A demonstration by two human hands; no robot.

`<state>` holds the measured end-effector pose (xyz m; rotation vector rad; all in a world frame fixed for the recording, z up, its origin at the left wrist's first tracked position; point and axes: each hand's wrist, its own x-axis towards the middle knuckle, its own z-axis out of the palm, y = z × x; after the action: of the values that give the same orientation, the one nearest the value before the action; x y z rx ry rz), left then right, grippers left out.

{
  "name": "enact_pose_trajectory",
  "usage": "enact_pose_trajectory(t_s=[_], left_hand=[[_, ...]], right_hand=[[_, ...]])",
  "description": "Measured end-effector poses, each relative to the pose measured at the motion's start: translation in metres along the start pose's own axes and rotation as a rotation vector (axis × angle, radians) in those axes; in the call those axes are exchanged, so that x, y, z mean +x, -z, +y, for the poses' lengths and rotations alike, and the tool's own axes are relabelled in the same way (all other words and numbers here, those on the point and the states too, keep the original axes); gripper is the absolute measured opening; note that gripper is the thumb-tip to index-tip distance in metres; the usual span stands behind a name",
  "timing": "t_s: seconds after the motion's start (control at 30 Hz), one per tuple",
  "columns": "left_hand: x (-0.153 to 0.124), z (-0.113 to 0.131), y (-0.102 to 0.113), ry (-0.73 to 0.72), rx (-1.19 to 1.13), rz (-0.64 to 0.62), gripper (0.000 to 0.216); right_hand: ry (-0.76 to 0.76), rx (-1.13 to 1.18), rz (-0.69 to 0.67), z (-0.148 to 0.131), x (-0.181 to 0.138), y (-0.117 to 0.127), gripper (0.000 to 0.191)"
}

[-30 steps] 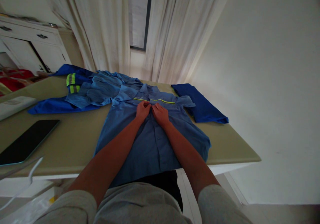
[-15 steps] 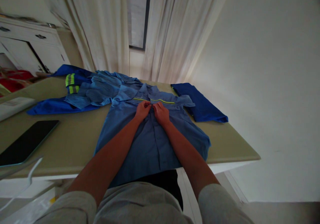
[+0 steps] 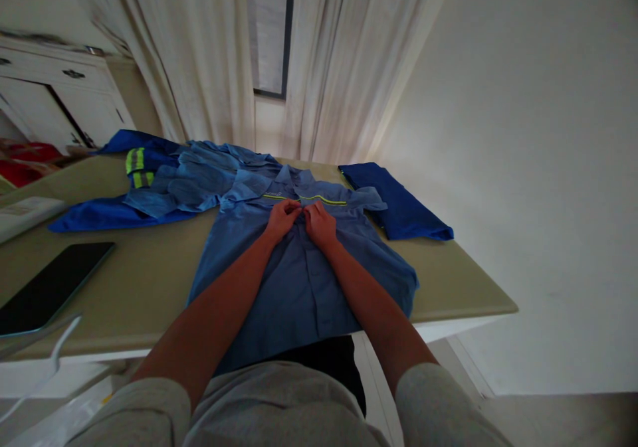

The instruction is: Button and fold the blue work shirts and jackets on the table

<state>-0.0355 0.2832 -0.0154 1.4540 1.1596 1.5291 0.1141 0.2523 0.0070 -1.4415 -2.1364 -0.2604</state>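
A light blue work shirt with a yellow-green chest stripe lies face up on the beige table, its hem hanging over the near edge. My left hand and my right hand meet at the shirt's front placket just below the stripe. Both hands are closed, fingers pinching the placket fabric. What sits between the fingertips is too small to make out.
A heap of blue garments with reflective bands lies at the back left. A folded dark blue garment sits at the right. A dark tablet rests near the left front edge. White curtains and a white cabinet stand behind.
The hands stay at the same spot on the placket. The view has shifted slightly; nothing else has moved.
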Motion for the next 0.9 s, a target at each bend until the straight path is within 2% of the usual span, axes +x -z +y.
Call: enact_pose_trajectory(t_s=[0.27,0.53,0.8,0.9], left_hand=[[-0.001,0.004,0.003,0.047,-0.013,-0.066,0.014],[-0.002,0.006,0.002,0.060,0.039,-0.036,0.016],[-0.003,0.004,0.001,-0.005,0.123,-0.044,0.019],[-0.003,0.003,0.002,-0.029,0.163,-0.060,0.020]], right_hand=[[-0.033,0.035,-0.014,0.001,0.003,0.003,0.030],[-0.075,0.177,0.032,0.008,0.005,-0.002,0.026],[-0.013,0.003,-0.010,0.000,0.003,0.000,0.029],[-0.034,-0.058,-0.017,-0.003,0.003,0.001,0.029]])
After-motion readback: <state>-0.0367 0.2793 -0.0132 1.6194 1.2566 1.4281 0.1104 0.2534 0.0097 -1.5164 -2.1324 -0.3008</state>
